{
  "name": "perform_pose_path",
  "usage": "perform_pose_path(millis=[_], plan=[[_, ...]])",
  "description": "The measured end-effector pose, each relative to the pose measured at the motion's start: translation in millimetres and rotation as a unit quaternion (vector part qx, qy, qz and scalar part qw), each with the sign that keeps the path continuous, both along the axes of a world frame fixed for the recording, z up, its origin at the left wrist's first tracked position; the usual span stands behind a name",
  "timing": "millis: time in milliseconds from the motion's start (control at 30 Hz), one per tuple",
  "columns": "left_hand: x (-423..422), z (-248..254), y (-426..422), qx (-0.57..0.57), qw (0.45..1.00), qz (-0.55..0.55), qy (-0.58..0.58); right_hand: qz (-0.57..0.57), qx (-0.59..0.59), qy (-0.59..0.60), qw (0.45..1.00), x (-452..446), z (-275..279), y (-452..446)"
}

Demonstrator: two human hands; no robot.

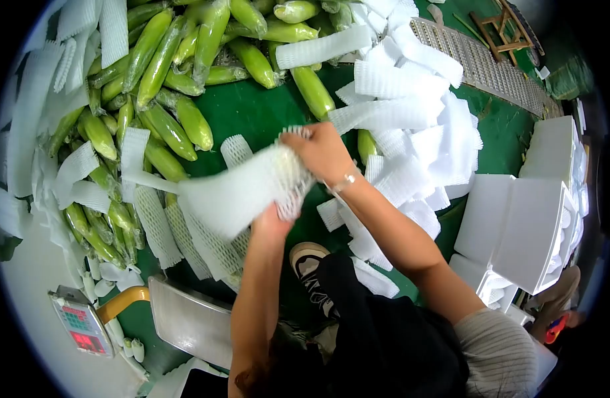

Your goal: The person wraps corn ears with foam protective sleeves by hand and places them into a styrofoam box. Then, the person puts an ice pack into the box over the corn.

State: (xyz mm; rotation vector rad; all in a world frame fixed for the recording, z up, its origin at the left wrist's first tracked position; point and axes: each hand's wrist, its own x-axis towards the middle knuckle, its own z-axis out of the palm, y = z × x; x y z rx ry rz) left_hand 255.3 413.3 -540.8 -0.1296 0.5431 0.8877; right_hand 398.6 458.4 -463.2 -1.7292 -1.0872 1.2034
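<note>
A white foam net sleeve (pixel 228 196) is held between my two hands, its left end flared and blurred by motion. My right hand (pixel 321 151) is closed on the upper right end of the sleeve. My left hand (pixel 273 222) grips its lower edge. Something pale shows through the mesh near my fingers, but I cannot make out what it is. Just below lie several net-covered gourds (pixel 155 225) side by side. Long light-green gourds in clear film (pixel 195 123) are heaped behind and to the left.
Loose white foam sleeves (pixel 411 132) pile up at the right. White foam boxes (pixel 527 219) stand at far right. A scale with a red display (pixel 86 325) and a metal platform (pixel 185 322) sits lower left. A metal grating (pixel 477 63) and wooden stool (pixel 507 33) are at upper right.
</note>
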Motion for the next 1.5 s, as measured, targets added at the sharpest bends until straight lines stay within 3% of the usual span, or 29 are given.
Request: perform_pose_path(millis=[33,167,233,267,333,367,433,467,500,533,567,633,700,733,800,833,900,933,967,1000,1067,1100,1167,1200,1233,1300,1367,1433,1500], plan=[[10,4,19,-0.077,0.958,0.12,0.248,-0.045,-0.004,0.03,0.999,0,-25,14],[-1,-55,54,0.098,0.814,-0.037,0.572,-0.17,-0.021,0.062,0.983,-6,-113,14],[4,-72,56,0.289,0.582,-0.07,0.757,-0.21,-0.115,0.085,0.967,-4,-163,0],[13,-71,54,0.244,0.507,-0.136,0.815,-0.209,-0.116,0.085,0.967,-7,-157,-2],[15,-66,47,0.267,0.55,-0.057,0.79,-0.201,-0.162,0.085,0.962,-5,-145,-5],[17,-63,53,0.296,0.583,0.025,0.757,-0.178,-0.121,-0.01,0.976,-7,-140,-4],[-4,-64,63,0.26,0.753,0.038,0.604,-0.072,-0.121,-0.006,0.99,-11,-99,-8],[-18,-51,64,0.154,0.907,0.017,0.39,-0.019,-0.057,-0.05,0.997,-18,-80,-14],[-27,-28,61,0.11,0.959,-0.005,0.259,0.035,0.008,-0.093,0.995,-26,-64,-25],[-35,-5,58,0.047,0.989,-0.033,0.138,0.072,0.033,-0.081,0.994,-30,-52,-34],[-40,16,53,0.062,0.988,-0.062,0.128,0.138,0.043,-0.074,0.987,-27,-37,-39],[-58,31,36,0.076,0.967,-0.072,0.233,0.123,0.129,-0.18,0.967,-11,-47,-48],[-72,52,23,0.155,0.848,-0.066,0.502,0.11,0.077,-0.445,0.885,18,-63,-44],[-74,59,17,0.152,0.848,-0.068,0.503,0.116,0.043,-0.463,0.878,29,-73,-44],[-79,72,7,0.147,0.688,-0.064,0.708,0.167,0.005,-0.368,0.915,42,-93,-46],[-86,65,0,0.149,0.686,-0.061,0.71,0.214,-0.037,-0.299,0.929,45,-93,-43],[-94,48,-12,0.276,0.326,-0.168,0.888,0.223,0.048,-0.248,0.942,55,-79,-38],[-98,52,-14,0.314,0.23,-0.164,0.906,0.233,0.124,-0.194,0.945,59,-66,-38],[-88,65,-9,0.312,0.235,-0.167,0.905,0.232,0.121,-0.04,0.964,61,-43,-32],[-69,80,2,0.344,0.381,-0.107,0.852,0.182,0.097,0.153,0.966,55,-40,-28],[-26,77,31,0.389,0.62,-0.021,0.681,0.082,-0.006,0.484,0.871,39,-32,-15],[-5,65,46,0.404,0.713,-0.007,0.573,0.045,0.009,0.557,0.829,24,-51,-4],[20,50,70,0.238,0.894,-0.069,0.372,0.008,0.013,0.628,0.778,7,-69,13],[29,26,82,0.255,0.908,-0.023,0.332,-0.03,0.024,0.54,0.841,9,-69,20],[36,6,90,0.268,0.919,0.022,0.29,-0.023,0.083,0.307,0.948,19,-73,25],[51,6,102,0.296,0.9,0.034,0.32,-0.105,0.156,0.082,0.979,38,-82,36],[72,2,119,0.227,0.953,0.126,0.159,-0.171,0.128,0.332,0.919,65,-85,58],[92,-9,143,0.159,0.95,0.197,0.183,-0.155,0.03,0.514,0.843,83,-66,68],[111,-39,155,0.26,0.838,0.162,0.452,-0.117,0.02,0.188,0.975,102,-92,85]])
